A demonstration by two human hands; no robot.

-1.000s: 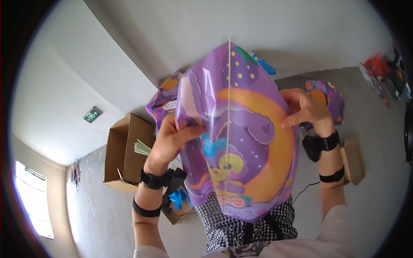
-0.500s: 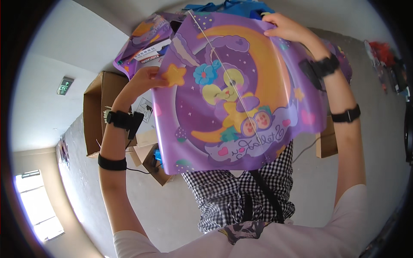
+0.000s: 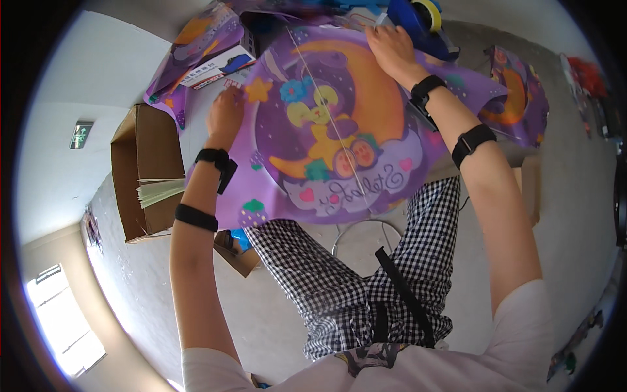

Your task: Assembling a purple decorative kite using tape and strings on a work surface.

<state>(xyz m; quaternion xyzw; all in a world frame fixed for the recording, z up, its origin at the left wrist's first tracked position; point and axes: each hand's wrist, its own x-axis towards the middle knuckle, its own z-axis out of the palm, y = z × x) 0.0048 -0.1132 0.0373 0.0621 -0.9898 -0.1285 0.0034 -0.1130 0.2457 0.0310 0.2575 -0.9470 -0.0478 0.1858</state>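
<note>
A glossy purple printed sheet (image 3: 281,186), with a cartoon bunny on an orange moon, stretches between my hands above my lap. Its lettering appears mirrored, and a thin pale line runs slantwise across it. My left hand (image 3: 226,116) has its fingers closed at the sheet's left edge, beside the yellow star. At the far edge, my right hand (image 3: 394,53) bends its fingers over the sheet, thumb hidden. Just beyond the right hand stands a blue tape dispenser (image 3: 410,25) with a yellow-cored roll.
A white printed box (image 3: 219,67) and another purple printed sheet (image 3: 179,62) lie at the far left. An open brown carton (image 3: 160,144) with papers in it stands left of my arm. More purple printed material (image 3: 522,98) hangs at the far right.
The sheet has come down flatter, showing the tape dispenser behind it and more of my legs. My right hand has shifted left along the far edge; my left hand has risen slightly.
</note>
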